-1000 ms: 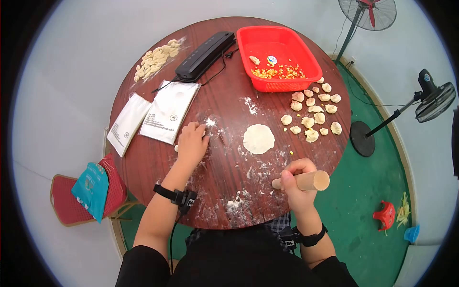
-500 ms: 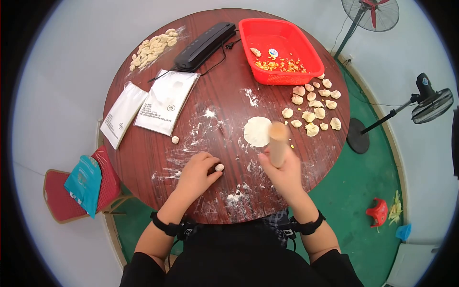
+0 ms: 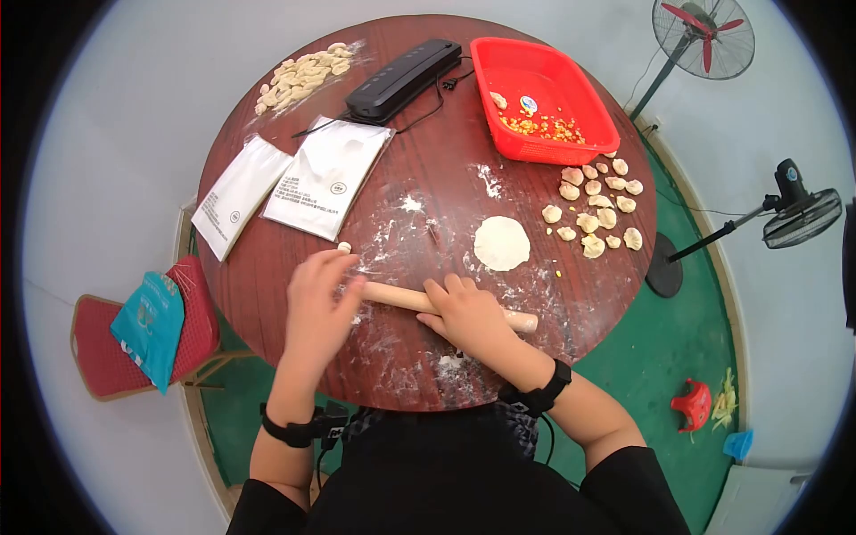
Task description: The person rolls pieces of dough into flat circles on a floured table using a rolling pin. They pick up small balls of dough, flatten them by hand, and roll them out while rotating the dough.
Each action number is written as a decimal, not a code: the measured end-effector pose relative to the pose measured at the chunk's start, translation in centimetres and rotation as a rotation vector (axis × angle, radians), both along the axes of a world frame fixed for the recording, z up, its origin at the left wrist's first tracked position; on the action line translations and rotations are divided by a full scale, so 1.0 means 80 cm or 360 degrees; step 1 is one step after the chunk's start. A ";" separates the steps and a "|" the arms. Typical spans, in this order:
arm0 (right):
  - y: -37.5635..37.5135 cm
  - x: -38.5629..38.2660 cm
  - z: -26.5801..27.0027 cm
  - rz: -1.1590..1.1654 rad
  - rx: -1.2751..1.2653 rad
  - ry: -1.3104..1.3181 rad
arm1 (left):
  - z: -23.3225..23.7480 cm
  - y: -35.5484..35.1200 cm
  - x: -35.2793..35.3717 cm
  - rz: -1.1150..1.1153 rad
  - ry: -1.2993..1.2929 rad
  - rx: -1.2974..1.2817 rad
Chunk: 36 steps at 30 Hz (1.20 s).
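Pale rolling pin (image 3: pixel 398 296), crosswise, over table (image 3: pixel 450 183)

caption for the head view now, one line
Bare right hand on a pale wooden rolling pin, with a flat round white dough sheet on the dark reddish-brown table.

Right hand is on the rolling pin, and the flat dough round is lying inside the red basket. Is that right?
Not quite: the head view shows the flat dough round lying on the tabletop, outside the red basket. The rest stands: the right hand is on the rolling pin.
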State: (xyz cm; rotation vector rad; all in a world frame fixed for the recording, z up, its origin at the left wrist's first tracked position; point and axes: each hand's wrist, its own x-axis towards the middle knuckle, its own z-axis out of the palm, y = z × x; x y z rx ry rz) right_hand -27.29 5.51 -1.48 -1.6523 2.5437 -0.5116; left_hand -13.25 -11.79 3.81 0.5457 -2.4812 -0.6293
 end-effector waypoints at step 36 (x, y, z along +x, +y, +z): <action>0.006 0.001 0.007 0.0178 -0.0313 -0.0247 | -0.056 0.024 0.026 -0.0286 -0.0063 0.0030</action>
